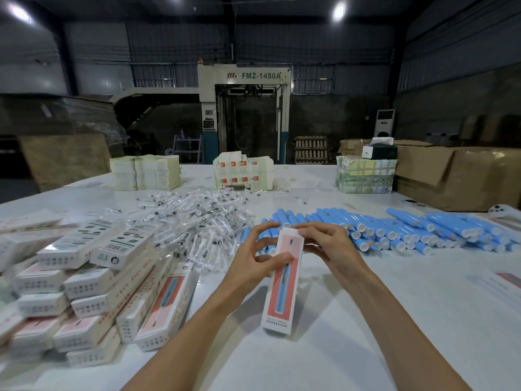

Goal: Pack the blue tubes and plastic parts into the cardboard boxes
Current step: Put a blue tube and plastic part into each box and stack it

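Note:
I hold a long white and pink cardboard box (282,283) upright over the white table (352,320), its lower end near the tabletop. My left hand (253,258) grips its upper part with the thumb across the front. My right hand (327,244) pinches the flap at the box's top end. Behind my hands lies a wide row of blue tubes (408,230) with white caps. A heap of clear-wrapped plastic parts (197,221) lies to the left of the tubes.
Several filled boxes (93,292) are stacked at the left. Piles of flat box blanks (145,172) (244,170) (365,174) stand at the far side. A big brown carton (456,176) sits at the right, with a black tissue box (380,150) on it.

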